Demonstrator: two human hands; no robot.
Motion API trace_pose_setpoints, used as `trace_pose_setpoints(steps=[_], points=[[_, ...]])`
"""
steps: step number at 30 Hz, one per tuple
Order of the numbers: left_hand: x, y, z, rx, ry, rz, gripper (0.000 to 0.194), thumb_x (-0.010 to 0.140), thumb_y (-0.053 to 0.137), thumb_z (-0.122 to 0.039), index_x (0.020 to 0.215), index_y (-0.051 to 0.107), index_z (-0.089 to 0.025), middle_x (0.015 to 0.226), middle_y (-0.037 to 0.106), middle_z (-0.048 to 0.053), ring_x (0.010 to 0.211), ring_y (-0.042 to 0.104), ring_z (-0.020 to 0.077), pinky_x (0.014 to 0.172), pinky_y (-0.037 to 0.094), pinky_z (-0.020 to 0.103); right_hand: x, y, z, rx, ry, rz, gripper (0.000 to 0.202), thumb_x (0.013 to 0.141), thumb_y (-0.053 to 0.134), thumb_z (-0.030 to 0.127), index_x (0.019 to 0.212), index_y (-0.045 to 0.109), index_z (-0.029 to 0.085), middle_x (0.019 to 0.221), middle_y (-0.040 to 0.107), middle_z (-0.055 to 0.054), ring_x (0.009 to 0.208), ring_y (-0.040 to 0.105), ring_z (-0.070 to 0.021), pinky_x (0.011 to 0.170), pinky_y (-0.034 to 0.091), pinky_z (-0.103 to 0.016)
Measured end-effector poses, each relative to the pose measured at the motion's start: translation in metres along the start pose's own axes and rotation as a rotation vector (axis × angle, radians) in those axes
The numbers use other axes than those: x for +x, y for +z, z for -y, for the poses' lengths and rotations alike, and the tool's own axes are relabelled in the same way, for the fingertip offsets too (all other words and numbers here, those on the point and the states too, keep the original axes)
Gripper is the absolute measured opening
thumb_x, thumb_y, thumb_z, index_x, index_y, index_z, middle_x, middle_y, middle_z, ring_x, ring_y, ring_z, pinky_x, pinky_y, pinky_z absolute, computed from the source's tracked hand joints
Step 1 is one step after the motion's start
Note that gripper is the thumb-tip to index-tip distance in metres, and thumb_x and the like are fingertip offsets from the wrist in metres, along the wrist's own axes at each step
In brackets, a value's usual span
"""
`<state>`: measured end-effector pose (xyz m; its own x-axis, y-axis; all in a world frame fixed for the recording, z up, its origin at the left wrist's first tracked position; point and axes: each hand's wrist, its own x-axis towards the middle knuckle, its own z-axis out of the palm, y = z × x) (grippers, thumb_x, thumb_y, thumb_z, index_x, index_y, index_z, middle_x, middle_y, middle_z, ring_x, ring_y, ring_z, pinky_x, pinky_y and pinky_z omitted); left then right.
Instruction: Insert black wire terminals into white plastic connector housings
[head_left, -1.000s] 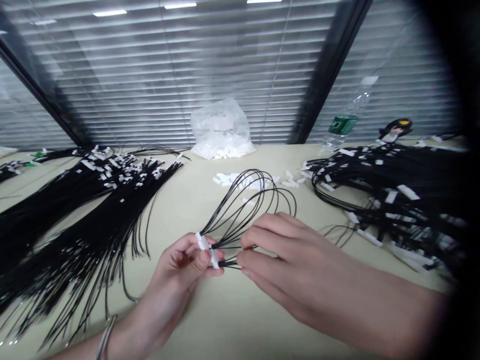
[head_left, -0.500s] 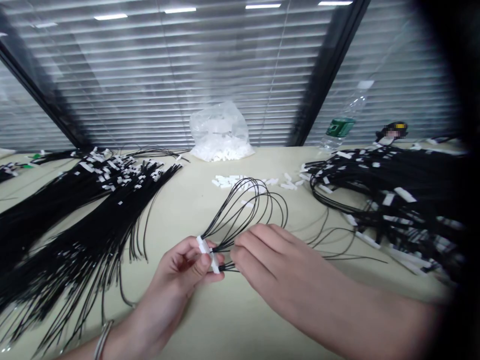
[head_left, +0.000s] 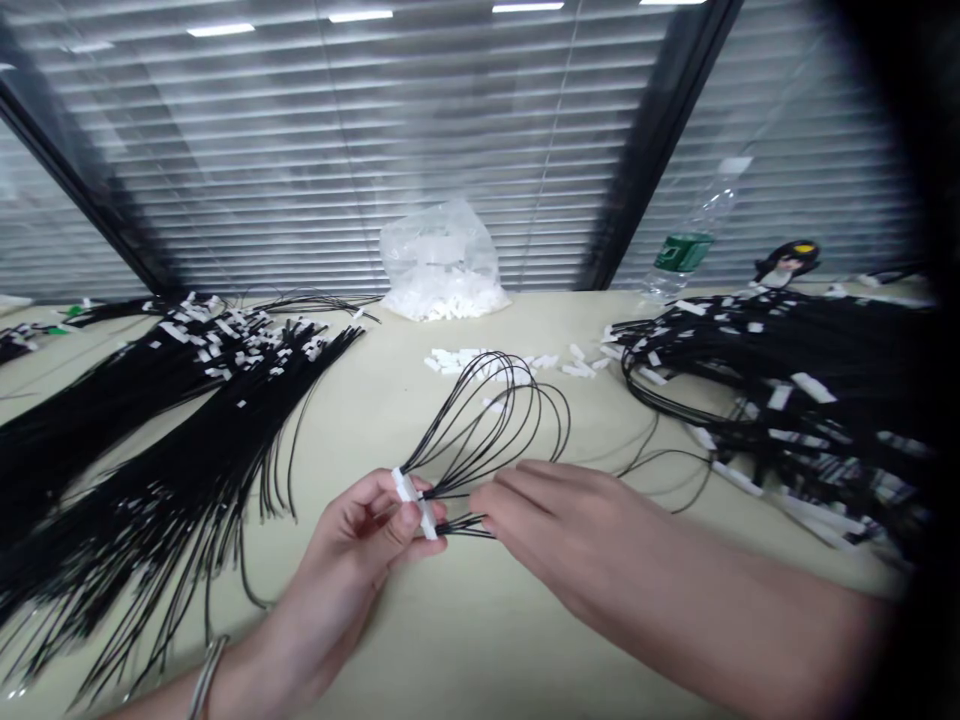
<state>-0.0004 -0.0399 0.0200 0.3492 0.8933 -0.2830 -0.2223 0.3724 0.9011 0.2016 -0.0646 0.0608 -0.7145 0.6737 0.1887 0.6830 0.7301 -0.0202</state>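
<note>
Between thumb and fingers, my left hand point(head_left: 375, 535) grips a white plastic connector point(head_left: 406, 486), tilted, with several thin black wires point(head_left: 480, 430) running out of its right side. The wires arch up in loops and bend back toward my right hand point(head_left: 555, 510). That hand is closed, its fingertips pinched at the wires a short way right of the connector. What exactly lies between those fingertips is hidden by the hand.
Bundles of black wires with white ends point(head_left: 150, 440) cover the left of the table; another heap point(head_left: 810, 370) lies at right. Behind are loose white connectors point(head_left: 457, 360), a clear bag of white pieces point(head_left: 444, 265), a plastic bottle point(head_left: 686, 245) and a small dark-haired figure point(head_left: 787, 262).
My right hand has shifted slightly right, away from the connector, and more of the lower wires show. The wire loops have moved a little; my left hand stays nearly in place.
</note>
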Motion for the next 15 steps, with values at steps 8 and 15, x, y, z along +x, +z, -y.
trace_pose_setpoints(steps=[8, 15], points=[[0.0013, -0.0022, 0.0018, 0.007, 0.016, 0.005, 0.006, 0.078, 0.064, -0.022, 0.083, 0.066, -0.020, 0.080, 0.066, 0.002, 0.082, 0.060, 0.0136, 0.074, 0.048, 0.023, 0.0027, -0.0045, -0.0002, -0.083, -0.080, -0.036, 0.032, 0.060, 0.066, 0.008, 0.088, 0.054, 0.014, 0.086, 0.053, 0.001, 0.077, 0.048, -0.0144, 0.074, 0.047, -0.030], [-0.0004, -0.0026, 0.0016, 0.017, 0.003, 0.000, 0.006, 0.079, 0.063, -0.023, 0.084, 0.066, -0.021, 0.082, 0.065, 0.002, 0.085, 0.060, 0.0141, 0.076, 0.049, 0.024, 0.0036, -0.0028, -0.0009, -0.146, -0.078, -0.055, 0.022, 0.063, 0.060, 0.006, 0.082, 0.053, 0.015, 0.080, 0.051, 0.000, 0.077, 0.046, -0.0163, 0.072, 0.045, -0.032]])
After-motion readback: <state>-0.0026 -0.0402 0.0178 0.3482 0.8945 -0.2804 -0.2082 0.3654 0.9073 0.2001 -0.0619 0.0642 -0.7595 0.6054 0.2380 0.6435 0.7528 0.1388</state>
